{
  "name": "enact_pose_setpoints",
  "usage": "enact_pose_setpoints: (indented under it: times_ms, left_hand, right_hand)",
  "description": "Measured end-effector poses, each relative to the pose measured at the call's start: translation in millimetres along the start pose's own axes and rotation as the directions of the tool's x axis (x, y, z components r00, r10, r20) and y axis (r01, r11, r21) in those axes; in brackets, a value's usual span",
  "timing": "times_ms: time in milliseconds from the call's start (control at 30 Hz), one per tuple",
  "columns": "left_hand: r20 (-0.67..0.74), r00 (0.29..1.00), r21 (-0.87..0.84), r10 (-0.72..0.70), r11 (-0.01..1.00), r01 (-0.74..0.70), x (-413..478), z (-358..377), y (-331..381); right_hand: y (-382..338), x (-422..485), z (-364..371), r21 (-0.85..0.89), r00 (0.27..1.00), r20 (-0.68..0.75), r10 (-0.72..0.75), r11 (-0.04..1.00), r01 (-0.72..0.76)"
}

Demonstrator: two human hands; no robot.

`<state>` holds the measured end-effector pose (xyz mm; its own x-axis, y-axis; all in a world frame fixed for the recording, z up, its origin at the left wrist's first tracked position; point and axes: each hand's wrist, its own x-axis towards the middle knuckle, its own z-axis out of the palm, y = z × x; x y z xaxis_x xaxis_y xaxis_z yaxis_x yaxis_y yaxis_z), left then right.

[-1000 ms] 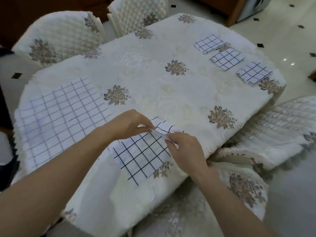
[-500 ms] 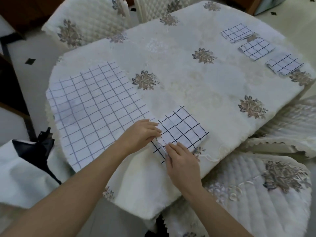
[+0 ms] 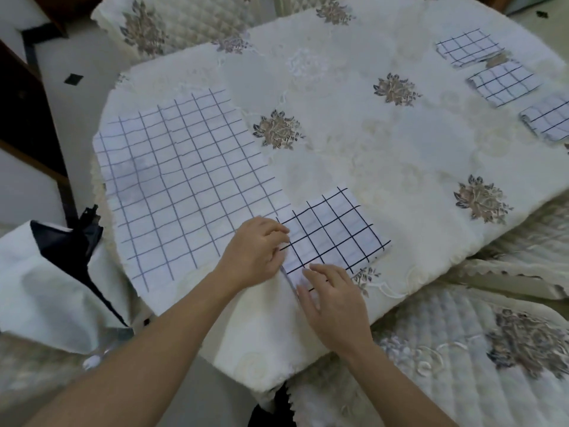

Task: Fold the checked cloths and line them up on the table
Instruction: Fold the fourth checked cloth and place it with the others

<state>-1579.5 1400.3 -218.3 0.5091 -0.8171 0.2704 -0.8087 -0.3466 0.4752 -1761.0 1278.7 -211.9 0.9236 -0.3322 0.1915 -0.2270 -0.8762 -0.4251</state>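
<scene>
Folded over since a second ago, the small checked cloth (image 3: 335,232) now lies flat at the near edge of the table (image 3: 354,149), just right of the spread-out checked cloth (image 3: 184,180). Both forearms reach in from the near side. At its left edge the left hand (image 3: 255,251) curls its fingers and pinches that edge. On the near corner the right hand (image 3: 334,303) lies palm-down, fingers straight and slightly spread, pressing. At the far right, three folded checked cloths (image 3: 505,83) lie in a row.
</scene>
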Motion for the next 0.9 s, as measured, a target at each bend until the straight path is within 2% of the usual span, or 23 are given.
enact_pose_setpoints:
  times_ms: [100,167,233,300,400,467,567,733,800,900]
  left_hand:
    - [-0.172,0.956,0.023,-0.237,0.969,0.244,5.2,18.0,42.5]
    - [-0.154,0.925,0.073,-0.348,0.929,0.362,7.3,36.0,77.1]
    - [-0.081,0.905,0.158,-0.417,0.891,0.425,9.3,56.5,103.7]
    - [-0.016,0.891,0.239,-0.454,0.863,0.445,11.8,75.8,115.0]
    - [0.064,0.863,0.338,-0.501,0.824,0.454,12.0,95.3,115.0]
    - [0.09,0.84,0.378,-0.535,0.799,0.469,7.9,102.3,114.9]
    - [0.076,0.835,0.407,-0.544,0.781,0.472,2.3,106.5,117.4]
    - [0.093,0.827,0.42,-0.554,0.775,0.472,2.2,104.3,119.0]
    - [0.087,0.815,0.404,-0.573,0.768,0.497,3.4,99.4,120.5]
    - [0.072,0.814,0.388,-0.576,0.768,0.509,8.7,92.6,120.8]
  right_hand:
    - [31.0,29.3,-16.8,0.061,0.991,-0.134,-0.031,0.997,0.04]
    - [57.4,54.7,-23.7,0.033,0.985,-0.143,-0.091,0.995,0.097]
    - [82.2,79.2,-23.2,-0.041,0.983,-0.053,-0.178,0.984,0.176]
    - [103.0,98.9,-18.2,-0.12,0.961,0.116,-0.249,0.957,0.263]
    - [124.9,115.0,-11.4,-0.206,0.911,0.333,-0.245,0.923,0.324]
    - [138.4,115.2,-9.3,-0.239,0.877,0.419,-0.237,0.902,0.358]
    - [156.4,111.0,-9.2,-0.242,0.841,0.468,-0.272,0.876,0.418]
    - [168.7,113.0,-14.9,-0.163,0.83,0.462,-0.313,0.889,0.427]
    - [173.6,113.5,-24.5,-0.051,0.872,0.403,-0.277,0.945,0.324]
    - [190.4,112.7,-42.8,0.135,0.957,0.23,-0.176,0.98,0.147]
